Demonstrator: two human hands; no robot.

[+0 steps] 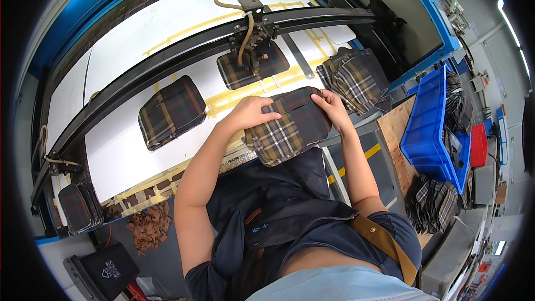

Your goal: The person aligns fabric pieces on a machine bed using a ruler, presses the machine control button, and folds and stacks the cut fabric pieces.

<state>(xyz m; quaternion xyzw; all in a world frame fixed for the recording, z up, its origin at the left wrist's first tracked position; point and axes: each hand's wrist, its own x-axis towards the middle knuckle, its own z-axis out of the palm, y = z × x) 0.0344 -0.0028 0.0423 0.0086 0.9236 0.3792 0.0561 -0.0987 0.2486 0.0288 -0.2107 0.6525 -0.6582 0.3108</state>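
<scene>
Fabric stack (290,128) in the pinch of both hands (249,113), long axis toward upper right

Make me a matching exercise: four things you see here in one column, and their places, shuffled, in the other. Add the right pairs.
Things
1. held plaid fabric
2. heap of brown scraps
3. blue bin
4. machine head

Places
A. beside a red container
B. above a plaid piece on the white sheet
C. between the left hand and right hand
D. in the lower left of the view

Pairs: 1-C, 2-D, 3-A, 4-B
</scene>
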